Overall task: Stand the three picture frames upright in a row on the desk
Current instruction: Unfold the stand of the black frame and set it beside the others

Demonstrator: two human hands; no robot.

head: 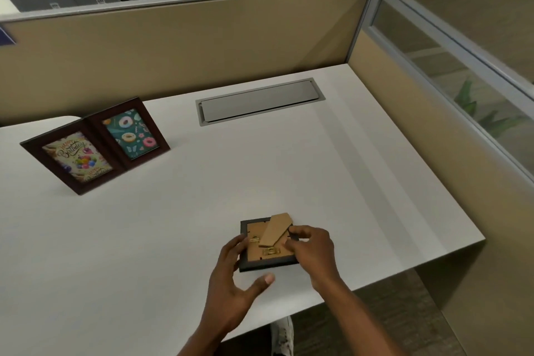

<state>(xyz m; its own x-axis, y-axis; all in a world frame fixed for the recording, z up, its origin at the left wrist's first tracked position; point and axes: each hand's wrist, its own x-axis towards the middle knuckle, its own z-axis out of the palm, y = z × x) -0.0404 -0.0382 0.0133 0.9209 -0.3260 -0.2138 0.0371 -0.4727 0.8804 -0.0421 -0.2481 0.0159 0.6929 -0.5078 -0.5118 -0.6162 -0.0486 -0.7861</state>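
Lying face down near the front edge of the white desk (318,167), the black picture frame (267,262) is showing its brown cardboard back, and both hands are working on it. The left hand (235,283) is staying at the left side of this frame: its fingers (235,244) are touching the left edge and the thumb (261,282) is spreading out below the front edge, so the hand is rather wide and is bracing the frame, not closing around it. The right hand (312,251) is coming from the right side, and its fingertips (293,230) are pinching narrowly at the cardboard stand (274,230), which is lying diagonally over the back. Small brass clips (270,251) are sitting on the backing near this stand.

Far to the left, well apart from the hands, two dark red frames are standing upright and leaning a little backwards, just beside each other. The birthday frame (75,159) is nearer the left edge, and the donut frame (131,133) is standing at its right. Behind them, a grey cable cover (260,101) is lying flat in the desk, in front of the beige partition (179,49).
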